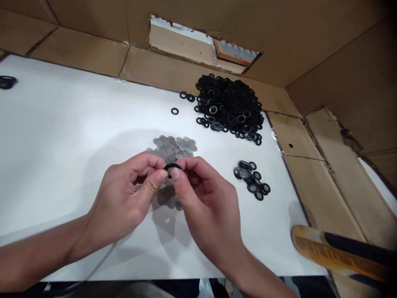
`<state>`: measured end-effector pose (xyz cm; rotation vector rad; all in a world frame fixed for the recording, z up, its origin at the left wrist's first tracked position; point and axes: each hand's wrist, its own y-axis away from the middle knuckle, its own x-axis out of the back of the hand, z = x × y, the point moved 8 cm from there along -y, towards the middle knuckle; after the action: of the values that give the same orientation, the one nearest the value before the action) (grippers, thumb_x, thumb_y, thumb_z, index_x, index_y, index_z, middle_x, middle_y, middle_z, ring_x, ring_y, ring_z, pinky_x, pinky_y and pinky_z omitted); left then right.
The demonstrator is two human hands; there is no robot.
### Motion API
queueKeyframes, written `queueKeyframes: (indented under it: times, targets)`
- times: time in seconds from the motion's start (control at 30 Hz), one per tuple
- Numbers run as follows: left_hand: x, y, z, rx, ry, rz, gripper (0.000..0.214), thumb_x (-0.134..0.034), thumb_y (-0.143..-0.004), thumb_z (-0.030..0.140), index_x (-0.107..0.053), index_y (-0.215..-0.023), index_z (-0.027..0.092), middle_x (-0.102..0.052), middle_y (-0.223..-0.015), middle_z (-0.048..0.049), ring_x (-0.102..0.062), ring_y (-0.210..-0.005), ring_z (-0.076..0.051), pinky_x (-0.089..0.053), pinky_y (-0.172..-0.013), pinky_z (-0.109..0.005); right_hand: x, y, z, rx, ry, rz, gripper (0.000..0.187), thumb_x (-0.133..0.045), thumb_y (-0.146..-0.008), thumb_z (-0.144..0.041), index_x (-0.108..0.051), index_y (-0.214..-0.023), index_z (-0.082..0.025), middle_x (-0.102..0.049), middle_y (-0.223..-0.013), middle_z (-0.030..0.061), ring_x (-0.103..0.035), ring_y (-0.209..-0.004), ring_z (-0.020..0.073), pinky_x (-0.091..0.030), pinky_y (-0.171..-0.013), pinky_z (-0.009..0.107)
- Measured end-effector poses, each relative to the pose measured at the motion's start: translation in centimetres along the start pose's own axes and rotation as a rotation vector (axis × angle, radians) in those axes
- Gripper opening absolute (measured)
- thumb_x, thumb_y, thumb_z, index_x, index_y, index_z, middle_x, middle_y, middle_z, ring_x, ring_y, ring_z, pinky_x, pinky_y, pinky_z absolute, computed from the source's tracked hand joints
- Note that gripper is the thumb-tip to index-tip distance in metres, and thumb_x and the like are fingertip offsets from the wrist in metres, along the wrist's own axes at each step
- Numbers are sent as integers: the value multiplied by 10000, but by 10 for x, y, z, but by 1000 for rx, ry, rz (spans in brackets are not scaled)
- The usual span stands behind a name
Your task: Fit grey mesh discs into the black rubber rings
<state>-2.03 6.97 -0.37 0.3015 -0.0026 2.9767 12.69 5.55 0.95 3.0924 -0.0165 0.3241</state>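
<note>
- The person's left hand (124, 194) is mostly closed, its thumb and bent forefinger pinching the left side of a black rubber ring (171, 166), with the other fingers curled in toward the palm.
- The right hand (207, 203) mirrors it, nearly closed, thumb and forefinger gripping the ring's right side, so the two hands meet with their fingertips almost touching.
- The ring sits between those fingertips, partly covered by them, above the middle of the white board (77, 124). From here I can't tell whether anything is seated inside it.
- Directly beneath the hands lies a loose pile of small gray metal discs (172, 147), partly hidden by the fingers, and one pale disc (167, 220) lies by itself just below it.
- Farther off, toward the back of the board, is a big heap of black rings (229, 105), with a few gray-centered ones among them.
- A lone black ring (175, 111) and a little pair (187, 96) lie just left of that heap.
- To the right of the hands sits a smaller cluster of black rings (251, 179), and a dark clump (6, 82) lies at the far left edge of the board.
- Brown cardboard (83, 54) lines the space around the board, and a yellow-and-black handled tool (338, 252) lies in the lower right corner, its end over the board's edge.
</note>
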Motion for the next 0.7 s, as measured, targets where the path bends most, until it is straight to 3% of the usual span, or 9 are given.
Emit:
queueKeyframes:
  times: [0.2, 0.37, 0.43, 0.6, 0.7]
  targets:
    - [1, -2, -13, 135, 161, 8, 262, -744, -948, 455, -698, -857, 213, -559, -529, 69, -502, -400, -66, -429, -386, -145, 3, -7, -4, -78, -60, -35, 133, -727, -919, -267, -694, -818, -186, -630, -668, -43, -530, -579, 81, -440, -503, 180]
    - [6, -4, -11, 97, 210, 26, 216, -728, -975, 432, -695, -914, 227, -581, -548, 70, -533, -394, -64, -458, -394, -135, 5, -10, -4, -52, -83, -52, 67, -777, -876, -238, -735, -859, -190, -705, -706, -42, -522, -475, 56, -466, -442, 165]
    - [5, -5, -8, 62, 245, 8, 158, -737, -976, 388, -696, -943, 239, -598, -574, 72, -546, -405, -64, -483, -416, -140, 9, -8, -12, 86, 0, -5, 56, -772, -880, -172, -747, -920, -202, -762, -783, -34, -585, -488, 62, -509, -462, 169]
    - [-1, -4, -4, 24, 347, -100, 154, -639, -1043, 381, -738, -1116, 288, -706, -698, 35, -648, -505, -96, -563, -501, -180, 13, 15, -50, 699, 507, 181, 192, -698, -906, -13, -747, -924, -198, -839, -891, 15, -774, -715, 125, -614, -618, 185]
    - [-1, -3, -2, 3, 365, -106, 140, -689, -1014, 386, -750, -1103, 298, -704, -712, 42, -646, -542, -85, -578, -532, -164, 15, 21, -58, 807, 615, 226, 173, -709, -909, -18, -758, -916, -184, -846, -856, 23, -781, -674, 127, -616, -591, 171]
